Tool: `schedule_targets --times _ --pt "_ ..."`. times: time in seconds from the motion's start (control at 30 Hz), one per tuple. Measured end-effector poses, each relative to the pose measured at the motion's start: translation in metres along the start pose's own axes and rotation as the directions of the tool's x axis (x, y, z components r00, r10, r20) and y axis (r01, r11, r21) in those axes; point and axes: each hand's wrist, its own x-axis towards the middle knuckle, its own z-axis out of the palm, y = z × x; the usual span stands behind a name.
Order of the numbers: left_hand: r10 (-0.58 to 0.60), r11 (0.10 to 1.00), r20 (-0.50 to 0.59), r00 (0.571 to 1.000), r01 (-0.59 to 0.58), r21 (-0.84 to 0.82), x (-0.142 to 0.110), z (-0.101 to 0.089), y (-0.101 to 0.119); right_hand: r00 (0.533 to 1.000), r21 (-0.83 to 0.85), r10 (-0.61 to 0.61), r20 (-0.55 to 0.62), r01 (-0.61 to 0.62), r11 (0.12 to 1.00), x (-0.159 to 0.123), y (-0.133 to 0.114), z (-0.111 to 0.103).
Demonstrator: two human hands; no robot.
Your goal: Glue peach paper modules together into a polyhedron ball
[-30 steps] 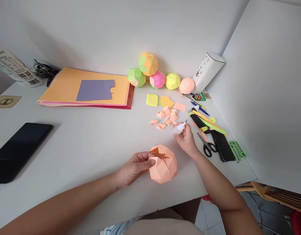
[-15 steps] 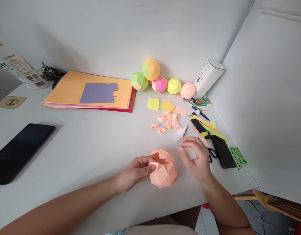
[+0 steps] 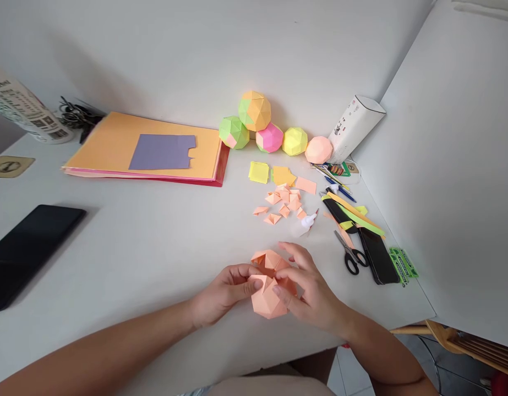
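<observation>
A peach folded-paper ball (image 3: 267, 300) with an opening in its top is held just above or on the table near the front edge; I cannot tell which. My left hand (image 3: 233, 283) pinches the rim of the opening from the left, thumb outside and fingers partly inside. On the right side, my right hand (image 3: 305, 283) grips the ball, its thumb on the outer facets and the index finger at the opening. Beyond the ball lie several small folded peach paper pieces (image 3: 283, 198) and a white glue bottle (image 3: 306, 223).
Finished paper balls (image 3: 254, 111) stand along the wall. Scissors (image 3: 350, 253), a phone (image 3: 378, 256) and paper strips (image 3: 356, 214) lie at right. A stack of coloured paper (image 3: 100, 146) and a large black phone or tablet (image 3: 34, 253) are at left.
My right hand has moved left and down from beside the glue bottle onto the paper ball, uncovering the scissors. My left hand keeps its pinch on the rim.
</observation>
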Motion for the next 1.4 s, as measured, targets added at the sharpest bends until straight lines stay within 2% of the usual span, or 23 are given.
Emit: schedule_targets --times 0.13,0.23,0.6,0.7,0.87,0.97,1.13,1.3,1.4 --pt "0.006 1.0 0.002 1.0 -0.006 -0.003 0.0 -0.001 -0.003 0.994 0.094 0.091 0.063 -0.097 0.991 0.0 0.0 0.0" --pt "0.0 1.0 -0.003 1.0 0.0 -0.002 0.0 -0.001 -0.003 0.99 0.148 0.122 0.068 -0.131 0.98 0.001 0.0 -0.001" --pt "-0.015 1.0 0.015 1.0 0.015 -0.004 -0.001 -0.001 -0.002 0.999 0.107 0.033 0.005 -0.033 0.994 0.001 0.0 -0.001" --pt "-0.014 0.999 0.013 1.0 0.014 -0.039 0.0 -0.001 -0.003 0.998 0.15 0.054 0.031 -0.058 0.987 0.002 0.002 -0.001" --pt "-0.019 0.998 -0.009 1.0 0.018 -0.054 0.0 -0.001 -0.003 0.982 0.263 0.059 0.18 -0.105 0.959 0.004 0.009 -0.005" --pt "-0.023 0.999 -0.016 1.0 0.022 -0.043 0.0 -0.001 -0.002 0.972 0.26 0.055 0.229 -0.116 0.959 0.005 0.011 -0.007" --pt "-0.008 1.0 0.005 1.0 0.008 -0.027 -0.001 -0.001 -0.003 0.979 0.232 0.04 0.201 -0.088 0.969 0.006 0.012 -0.007" --pt "0.0 1.0 0.004 1.0 0.0 -0.03 0.0 -0.001 -0.003 0.969 0.254 0.048 0.242 -0.111 0.961 0.006 0.014 -0.009" --pt "-0.019 1.0 -0.015 1.0 0.019 -0.022 0.0 -0.002 -0.003 0.98 0.206 0.056 0.19 -0.096 0.974 0.006 0.012 -0.01"
